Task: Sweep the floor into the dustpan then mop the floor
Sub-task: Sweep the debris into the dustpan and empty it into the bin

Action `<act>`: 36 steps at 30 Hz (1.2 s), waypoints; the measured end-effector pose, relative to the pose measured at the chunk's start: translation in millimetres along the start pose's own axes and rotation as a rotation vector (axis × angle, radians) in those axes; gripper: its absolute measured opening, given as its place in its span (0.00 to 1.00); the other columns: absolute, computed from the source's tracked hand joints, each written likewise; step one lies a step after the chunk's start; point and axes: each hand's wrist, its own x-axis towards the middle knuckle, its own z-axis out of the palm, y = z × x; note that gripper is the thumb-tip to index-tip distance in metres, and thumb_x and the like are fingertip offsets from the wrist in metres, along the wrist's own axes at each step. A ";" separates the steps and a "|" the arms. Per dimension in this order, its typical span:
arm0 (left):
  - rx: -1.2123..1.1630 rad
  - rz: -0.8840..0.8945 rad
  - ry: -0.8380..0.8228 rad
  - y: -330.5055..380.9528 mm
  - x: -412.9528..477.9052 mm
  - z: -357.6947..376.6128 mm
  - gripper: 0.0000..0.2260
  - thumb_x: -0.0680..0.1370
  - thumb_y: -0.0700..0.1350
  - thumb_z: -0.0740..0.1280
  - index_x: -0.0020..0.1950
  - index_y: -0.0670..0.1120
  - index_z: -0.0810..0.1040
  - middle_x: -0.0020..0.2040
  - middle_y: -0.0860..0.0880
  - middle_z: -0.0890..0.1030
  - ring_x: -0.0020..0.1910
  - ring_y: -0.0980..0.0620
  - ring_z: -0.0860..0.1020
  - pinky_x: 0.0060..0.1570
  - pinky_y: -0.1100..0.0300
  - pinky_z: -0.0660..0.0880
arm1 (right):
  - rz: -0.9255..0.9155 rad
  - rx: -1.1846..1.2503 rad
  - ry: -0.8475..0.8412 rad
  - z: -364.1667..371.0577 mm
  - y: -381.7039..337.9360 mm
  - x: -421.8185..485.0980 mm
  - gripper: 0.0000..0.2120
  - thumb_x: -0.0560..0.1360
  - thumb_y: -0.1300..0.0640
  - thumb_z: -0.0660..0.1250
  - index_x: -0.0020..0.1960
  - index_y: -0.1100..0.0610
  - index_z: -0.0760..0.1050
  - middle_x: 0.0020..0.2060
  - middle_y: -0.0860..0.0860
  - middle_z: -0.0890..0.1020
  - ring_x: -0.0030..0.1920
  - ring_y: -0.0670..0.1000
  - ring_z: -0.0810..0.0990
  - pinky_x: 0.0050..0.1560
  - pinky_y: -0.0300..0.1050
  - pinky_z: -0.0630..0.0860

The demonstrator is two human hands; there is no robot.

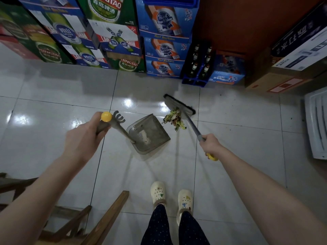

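Mid-frame, the left hand [85, 137] curls its fingers round the dustpan [150, 132] handle, and the right hand [210, 145] grips the broom [177, 105] just beside leafy scraps [174, 119].

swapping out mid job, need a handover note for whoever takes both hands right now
Left hand grips the dustpan's long handle; the dustpan rests on the tiled floor.
Right hand grips the broom, its head just beyond the vegetable scraps.
Done: scraps piled on the floor beside the pan's lip, not in it yet.
Left: sweep them in, then mop.
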 end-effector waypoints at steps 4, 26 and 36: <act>-0.002 0.000 -0.005 -1.5 -7.0 0.9 0.11 0.78 0.49 0.63 0.53 0.52 0.61 0.28 0.56 0.62 0.29 0.47 0.64 0.29 0.58 0.61 | 0.021 0.047 -0.056 10.9 0.3 -16.0 0.14 0.79 0.58 0.57 0.56 0.63 0.77 0.34 0.54 0.72 0.28 0.52 0.68 0.25 0.39 0.67; 0.017 -0.022 -0.013 7.0 -28.4 4.6 0.11 0.79 0.49 0.60 0.59 0.46 0.66 0.33 0.47 0.72 0.31 0.44 0.67 0.31 0.55 0.65 | -0.017 0.151 -0.243 11.6 23.6 -145.0 0.20 0.79 0.55 0.60 0.71 0.53 0.69 0.33 0.56 0.73 0.26 0.50 0.69 0.23 0.38 0.66; 0.012 -0.065 -0.022 -4.1 -45.8 2.9 0.12 0.79 0.51 0.60 0.57 0.45 0.66 0.32 0.46 0.73 0.31 0.43 0.67 0.31 0.55 0.63 | -0.008 0.188 -0.065 -22.7 41.4 -122.9 0.19 0.80 0.51 0.61 0.68 0.55 0.72 0.31 0.56 0.72 0.24 0.52 0.67 0.23 0.37 0.64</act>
